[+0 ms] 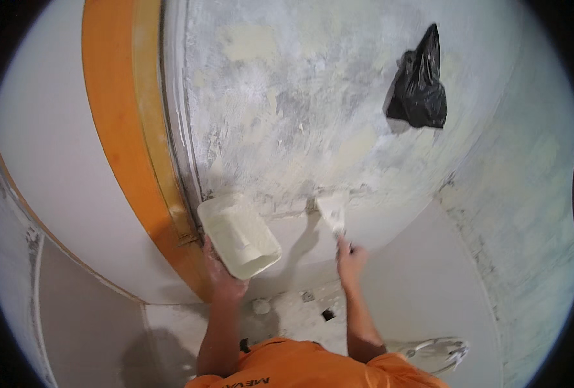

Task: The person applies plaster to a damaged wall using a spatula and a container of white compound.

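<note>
A wide-bladed, pale-smeared putty knife (331,216) stands blade-up at the mottled grey-and-cream wall (287,152), handle clasped in the right hand (351,260); the left hand (227,278) grasps a cream rectangular tub (257,264), below a crumpled black plastic bag (421,90)

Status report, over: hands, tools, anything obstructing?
Left hand holding pale rectangular plastic tub. Right hand gripping whitish flat-bladed scraper at patchy grey wall. Black plastic bag on wall, upper right, apart from scraper.

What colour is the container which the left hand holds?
The container is pale cream, best seen in the head view.
</note>
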`<state>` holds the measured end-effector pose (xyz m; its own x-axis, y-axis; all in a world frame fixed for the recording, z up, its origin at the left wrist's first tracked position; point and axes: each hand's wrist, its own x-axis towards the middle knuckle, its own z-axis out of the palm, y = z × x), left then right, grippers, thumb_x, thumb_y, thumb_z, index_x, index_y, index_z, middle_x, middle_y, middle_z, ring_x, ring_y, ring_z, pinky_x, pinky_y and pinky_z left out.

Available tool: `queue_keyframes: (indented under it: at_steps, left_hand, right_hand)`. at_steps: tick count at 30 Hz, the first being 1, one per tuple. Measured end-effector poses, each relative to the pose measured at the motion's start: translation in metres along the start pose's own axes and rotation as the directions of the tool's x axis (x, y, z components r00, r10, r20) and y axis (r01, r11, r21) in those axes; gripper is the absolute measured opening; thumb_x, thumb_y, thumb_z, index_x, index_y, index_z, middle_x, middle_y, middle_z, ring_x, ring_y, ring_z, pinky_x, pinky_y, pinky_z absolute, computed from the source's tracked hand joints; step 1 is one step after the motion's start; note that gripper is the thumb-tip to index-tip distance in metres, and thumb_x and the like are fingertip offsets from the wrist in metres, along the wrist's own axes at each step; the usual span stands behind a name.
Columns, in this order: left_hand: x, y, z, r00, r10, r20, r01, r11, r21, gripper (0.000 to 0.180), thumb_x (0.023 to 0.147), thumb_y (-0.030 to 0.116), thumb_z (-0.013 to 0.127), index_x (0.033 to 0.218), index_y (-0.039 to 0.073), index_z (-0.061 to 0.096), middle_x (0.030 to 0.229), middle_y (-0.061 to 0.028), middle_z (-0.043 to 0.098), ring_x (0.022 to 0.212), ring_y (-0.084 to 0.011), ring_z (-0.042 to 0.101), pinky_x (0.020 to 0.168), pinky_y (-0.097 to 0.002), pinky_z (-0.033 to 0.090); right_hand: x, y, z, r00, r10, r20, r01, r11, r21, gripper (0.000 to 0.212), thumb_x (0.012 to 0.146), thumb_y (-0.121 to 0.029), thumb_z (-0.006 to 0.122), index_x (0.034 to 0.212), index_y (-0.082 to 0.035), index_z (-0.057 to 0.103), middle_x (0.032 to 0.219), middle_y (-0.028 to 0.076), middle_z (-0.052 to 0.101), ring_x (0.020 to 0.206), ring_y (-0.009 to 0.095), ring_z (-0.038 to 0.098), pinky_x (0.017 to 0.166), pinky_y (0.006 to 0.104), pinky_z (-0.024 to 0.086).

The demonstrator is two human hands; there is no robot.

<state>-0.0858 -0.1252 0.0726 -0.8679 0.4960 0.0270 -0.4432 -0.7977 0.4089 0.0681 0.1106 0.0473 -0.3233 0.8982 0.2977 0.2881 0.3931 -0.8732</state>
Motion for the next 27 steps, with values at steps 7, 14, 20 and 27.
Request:
queue_keyframes:
  at_steps: [7,14,20,27]
  left_hand:
    - [0.006,-0.008,0.010,0.997,-0.009,0.081,0.003,0.996,0.085,0.057,0.103,0.050,0.047,0.148,0.016,0.045,0.143,-0.0059,0.053,0.128,-0.0287,0.056,0.104,-0.0494,0.052]
    - [0.004,-0.012,-0.005,1.000,0.022,-0.016,-0.020,0.990,0.140,0.061,0.100,0.052,0.052,0.148,0.015,0.045,0.142,-0.0063,0.054,0.128,-0.0307,0.055,0.102,-0.0521,0.053]
    - [0.006,-0.015,-0.014,0.999,-0.023,0.024,0.021,0.998,0.066,0.062,0.100,0.056,0.051,0.149,0.018,0.045,0.145,-0.0054,0.052,0.131,-0.0306,0.052,0.107,-0.0523,0.048]
    - [0.012,-0.019,-0.014,1.000,-0.018,0.005,0.017,0.981,0.196,0.058,0.102,0.051,0.050,0.148,0.015,0.046,0.145,-0.0068,0.052,0.131,-0.0301,0.052,0.106,-0.0528,0.048]
  right_hand:
    - [0.038,-0.198,0.012,0.923,-0.132,0.361,-0.128,0.780,0.613,0.042,0.100,-0.032,0.063,0.071,-0.003,0.056,0.060,0.000,0.051,0.054,0.009,0.045,0.050,0.0289,0.036]
    - [0.024,-0.032,0.073,0.937,-0.086,0.339,-0.039,0.937,0.347,0.044,0.100,-0.031,0.063,0.065,-0.006,0.056,0.054,-0.001,0.049,0.047,0.009,0.044,0.043,0.0288,0.032]
    - [-0.021,0.001,0.019,0.866,0.294,0.404,-0.428,0.854,0.296,0.040,0.098,-0.031,0.062,0.072,-0.001,0.062,0.057,0.001,0.052,0.050,0.011,0.046,0.050,0.0308,0.036]
    - [0.029,-0.174,0.027,0.900,-0.336,0.277,0.200,0.883,0.424,0.038,0.099,-0.032,0.062,0.080,0.001,0.062,0.059,0.009,0.051,0.056,0.016,0.048,0.056,0.0368,0.040]
